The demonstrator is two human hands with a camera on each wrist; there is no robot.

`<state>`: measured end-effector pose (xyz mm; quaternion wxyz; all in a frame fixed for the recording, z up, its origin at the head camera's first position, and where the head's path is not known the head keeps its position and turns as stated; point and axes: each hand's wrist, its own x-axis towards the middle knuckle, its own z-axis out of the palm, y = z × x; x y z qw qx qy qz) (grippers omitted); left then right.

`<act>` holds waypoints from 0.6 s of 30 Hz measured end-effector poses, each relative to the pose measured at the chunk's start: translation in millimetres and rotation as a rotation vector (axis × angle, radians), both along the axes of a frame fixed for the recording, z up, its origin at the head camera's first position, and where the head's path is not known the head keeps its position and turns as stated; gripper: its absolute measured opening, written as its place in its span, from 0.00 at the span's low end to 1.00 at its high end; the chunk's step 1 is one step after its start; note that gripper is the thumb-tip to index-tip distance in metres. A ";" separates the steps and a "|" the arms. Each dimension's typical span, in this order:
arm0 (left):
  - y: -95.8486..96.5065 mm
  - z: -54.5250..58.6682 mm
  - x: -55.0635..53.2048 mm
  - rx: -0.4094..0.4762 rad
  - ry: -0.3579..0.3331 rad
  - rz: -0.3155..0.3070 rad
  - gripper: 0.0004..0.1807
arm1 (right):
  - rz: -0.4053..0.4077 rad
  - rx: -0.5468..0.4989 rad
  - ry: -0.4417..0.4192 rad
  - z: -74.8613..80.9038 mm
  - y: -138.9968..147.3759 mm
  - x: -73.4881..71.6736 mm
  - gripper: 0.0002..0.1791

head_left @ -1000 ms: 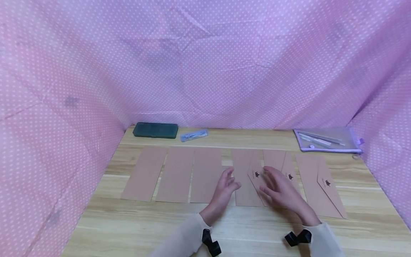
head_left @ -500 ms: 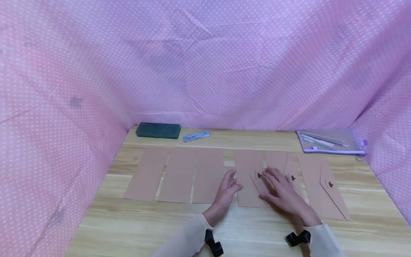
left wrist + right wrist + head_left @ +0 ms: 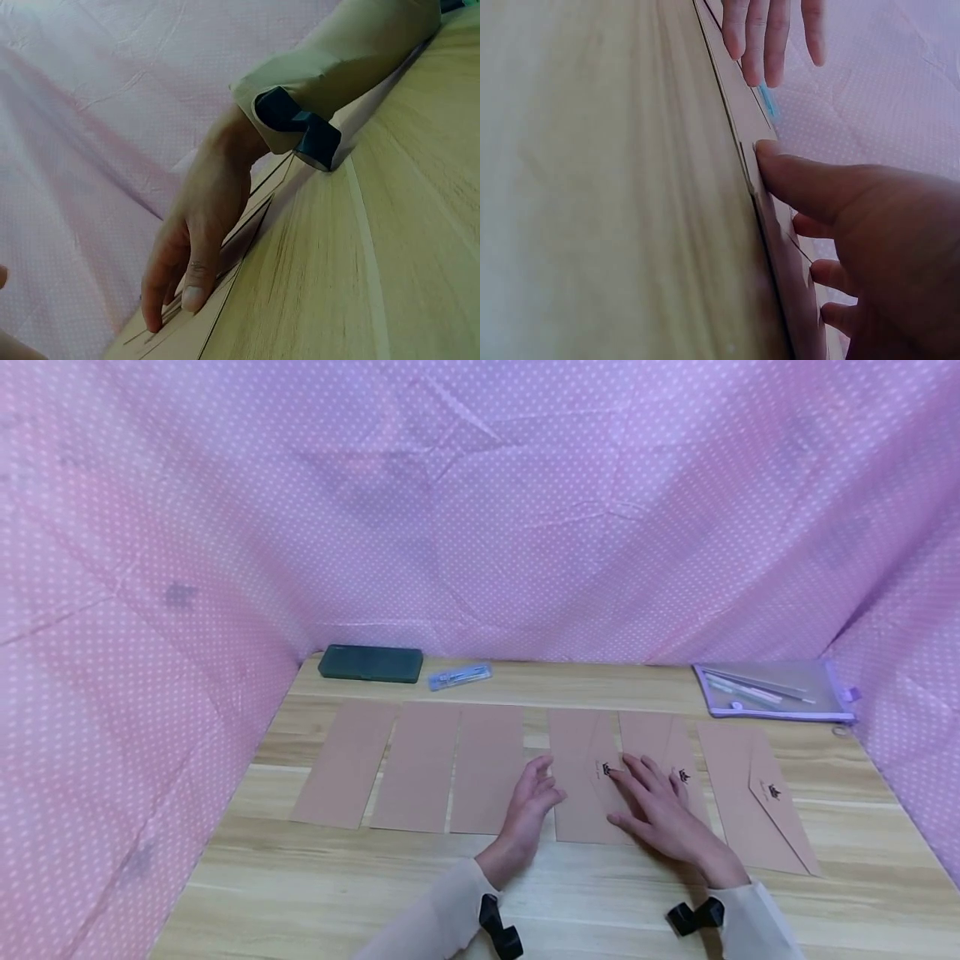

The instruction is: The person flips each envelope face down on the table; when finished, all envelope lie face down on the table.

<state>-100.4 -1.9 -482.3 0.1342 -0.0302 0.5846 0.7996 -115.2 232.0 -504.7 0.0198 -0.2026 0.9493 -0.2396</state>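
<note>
- Six flat, oblong envelopes of plain pinkish-brown paper lie in one row across the wood-grain table, long edges running near to far.
- The three on the left show blank faces; the three on the right show a pointed flap along their right side. That makes three visible flaps and three black crowns, each crown with lettering too small to read.
- The sixth envelope, farthest right, has a dark line along its flap edge; the flap of the fourth envelope looks flatter.
- The right hand has its fingers spread, fingertips and thumb resting on the fourth envelope's flap, palm over the near part of the fifth envelope; it grips nothing.
- The left hand is over the near right part of the third envelope, fingers relaxed and slightly bent, thumb apart, holding nothing; whether it touches paper I cannot tell.
- Two black wrist devices sit at two pale sleeves.
- At the far edge: one dark green case on the left, one blue packet beside it, one purple-edged pouch with slender items inside on the right.
- Pink, white-dotted cloth hangs behind.
</note>
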 end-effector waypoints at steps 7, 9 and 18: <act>-4.3 -3.3 -6.3 0.247 -0.086 0.110 0.29 | -0.001 -0.001 -0.012 0.8 0.1 -0.1 0.34; -5.7 -3.7 -7.8 0.284 -0.118 0.138 0.28 | -0.001 0.000 -0.015 0.9 0.3 -0.1 0.34; -8.2 -5.3 -9.9 0.358 -0.178 0.163 0.20 | 0.004 0.005 -0.020 0.0 1.9 -0.9 0.34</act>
